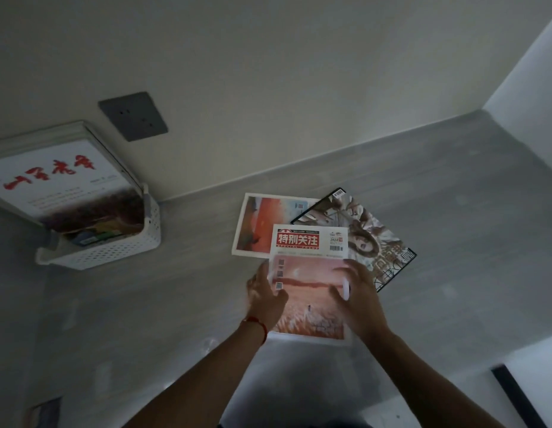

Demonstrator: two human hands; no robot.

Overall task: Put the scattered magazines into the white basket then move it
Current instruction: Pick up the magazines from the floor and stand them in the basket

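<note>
Reaching forward, both hands meet on the nearest magazine (pixel 308 273), the one with a red masthead reading 特别关注 over "SPECIAL FOCUS", dated 2024 issue 11, with a barcode at its upper right. The left hand (pixel 267 296) curls its fingers over the left edge of this cover, and the right hand (pixel 359 296) lies on the right side with fingers spread and partly bent, the edge there lifted against them; both grip the magazine loosely rather than clamp it. A red string (pixel 258 323) circles the left wrist.

Under that magazine lie two more, overlapping: a white-bordered one with an orange sunset picture (pixel 262 225) to the left, and a black-edged one showing a figure illustration (pixel 365 234) to the right, tilted, with large characters I cannot read.

Well apart to the left stands the white perforated basket (pixel 114 251) against the wall, already holding several magazines; the top one (pixel 57 177) bears red brush calligraphy. A grey wall socket (pixel 133 116) sits above. Bare grey table (pixel 191 288) lies open between basket and hands.
</note>
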